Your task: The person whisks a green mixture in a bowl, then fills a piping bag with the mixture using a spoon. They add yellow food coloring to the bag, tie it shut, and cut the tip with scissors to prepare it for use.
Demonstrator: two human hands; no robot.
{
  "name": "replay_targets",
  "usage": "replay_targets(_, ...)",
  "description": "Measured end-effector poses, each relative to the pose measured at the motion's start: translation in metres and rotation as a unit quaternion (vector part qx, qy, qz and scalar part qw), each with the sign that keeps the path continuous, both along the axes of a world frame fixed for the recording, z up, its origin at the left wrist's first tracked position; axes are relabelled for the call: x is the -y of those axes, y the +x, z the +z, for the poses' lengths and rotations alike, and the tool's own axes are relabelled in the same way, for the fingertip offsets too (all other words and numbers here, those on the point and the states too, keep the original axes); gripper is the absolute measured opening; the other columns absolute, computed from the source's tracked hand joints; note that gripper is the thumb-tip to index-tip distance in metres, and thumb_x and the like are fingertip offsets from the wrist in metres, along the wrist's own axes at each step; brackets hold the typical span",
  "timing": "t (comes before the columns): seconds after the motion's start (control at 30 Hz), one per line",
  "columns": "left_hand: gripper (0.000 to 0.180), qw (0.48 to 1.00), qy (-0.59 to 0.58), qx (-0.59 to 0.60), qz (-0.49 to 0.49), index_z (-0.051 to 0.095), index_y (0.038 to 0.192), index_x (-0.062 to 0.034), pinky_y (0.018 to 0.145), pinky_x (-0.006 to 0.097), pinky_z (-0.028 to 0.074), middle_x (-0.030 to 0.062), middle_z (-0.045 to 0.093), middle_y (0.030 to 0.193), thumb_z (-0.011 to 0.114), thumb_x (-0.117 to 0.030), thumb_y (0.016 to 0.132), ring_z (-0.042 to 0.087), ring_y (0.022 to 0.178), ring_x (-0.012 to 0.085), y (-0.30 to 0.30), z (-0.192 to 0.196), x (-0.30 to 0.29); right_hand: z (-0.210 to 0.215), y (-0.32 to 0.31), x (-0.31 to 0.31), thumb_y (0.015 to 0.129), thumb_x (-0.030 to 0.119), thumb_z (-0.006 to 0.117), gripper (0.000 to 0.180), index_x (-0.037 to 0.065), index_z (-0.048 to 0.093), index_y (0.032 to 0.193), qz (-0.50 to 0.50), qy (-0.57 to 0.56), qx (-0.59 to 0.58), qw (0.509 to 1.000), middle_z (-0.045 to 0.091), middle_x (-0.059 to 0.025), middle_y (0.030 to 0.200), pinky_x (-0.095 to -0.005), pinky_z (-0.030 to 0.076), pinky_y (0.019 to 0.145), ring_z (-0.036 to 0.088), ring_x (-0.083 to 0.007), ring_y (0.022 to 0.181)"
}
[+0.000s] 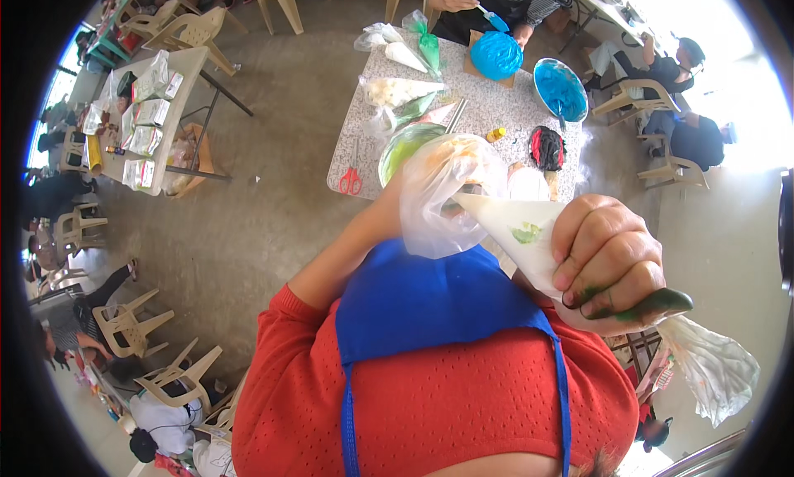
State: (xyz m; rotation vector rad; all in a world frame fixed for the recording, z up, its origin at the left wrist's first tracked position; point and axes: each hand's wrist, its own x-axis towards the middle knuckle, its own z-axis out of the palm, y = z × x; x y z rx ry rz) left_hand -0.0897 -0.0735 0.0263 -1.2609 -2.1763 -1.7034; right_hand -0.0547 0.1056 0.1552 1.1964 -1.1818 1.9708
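Note:
My right hand [614, 258] is closed around a white piping bag [504, 221], its thumb stained dark green. A light green smear marks the bag's side, and its gathered tail hangs out beyond the thumb. The narrow end points left into the mouth of a translucent plastic bag [442, 233]. My left hand [395, 200] holds that plastic bag up, with the film draped over it; most of its fingers are hidden. Behind it on the table [347, 159] stands a bowl of light green icing [403, 149], partly covered by the plastic bag.
Filled piping bags [403, 91] and red-handled scissors [351, 180] lie on the table. Across it, another person's hand works a spatula [495, 20] over a blue-iced cake [495, 56], beside a bowl of blue icing [561, 90]. Left stands a table with packages [149, 113]; chairs [131, 321] surround.

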Motion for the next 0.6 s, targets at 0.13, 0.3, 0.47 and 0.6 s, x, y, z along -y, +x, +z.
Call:
replay_targets(0.13,0.058,1.0,-0.013,-0.009,0.007,0.055,0.123,-0.003,0.101,0.046,0.038,0.0196,0.054,0.125,0.076,-0.02,0.071,0.051,0.117,0.0384,0.001,0.0,-0.001,0.001,0.0,0.0,0.103,0.039,0.033,0.059,0.008,0.044,0.054,-0.004,0.008,-0.003,1.0,0.046,-0.0017,0.048,-0.0281,0.039,0.037,0.044,-0.014,0.038)
replay_targets(0.3,0.054,0.999,-0.025,-0.016,0.02,0.058,0.119,-0.0021,0.101,0.045,0.039,0.0193,0.055,0.123,0.075,-0.02,0.071,0.052,0.115,0.0373,0.002,0.003,-0.001,0.0,0.002,0.002,0.103,0.037,0.035,0.058,0.008,0.043,0.054,-0.013,-0.004,0.005,1.0,0.046,-0.0017,0.048,-0.0283,0.039,0.037,0.042,-0.0141,0.037)
replay_targets(0.47,0.05,0.999,-0.021,0.007,0.03,0.06,0.116,-0.0021,0.1,0.044,0.039,0.0185,0.057,0.121,0.075,-0.019,0.071,0.053,0.114,0.0361,0.006,0.005,-0.002,0.001,0.002,0.0,0.103,0.037,0.035,0.058,0.008,0.042,0.053,-0.011,0.009,0.001,1.0,0.045,-0.0014,0.047,-0.0283,0.037,0.036,0.042,-0.0139,0.037)
replay_targets(0.6,0.049,0.999,-0.006,0.05,0.018,0.06,0.114,-0.0023,0.099,0.043,0.041,0.0178,0.058,0.119,0.076,-0.018,0.07,0.054,0.112,0.0346,0.007,0.013,-0.005,0.002,0.006,0.001,0.103,0.038,0.034,0.059,0.008,0.042,0.053,-0.038,0.002,0.018,0.999,0.044,-0.0012,0.047,-0.0282,0.036,0.035,0.04,-0.0134,0.037)
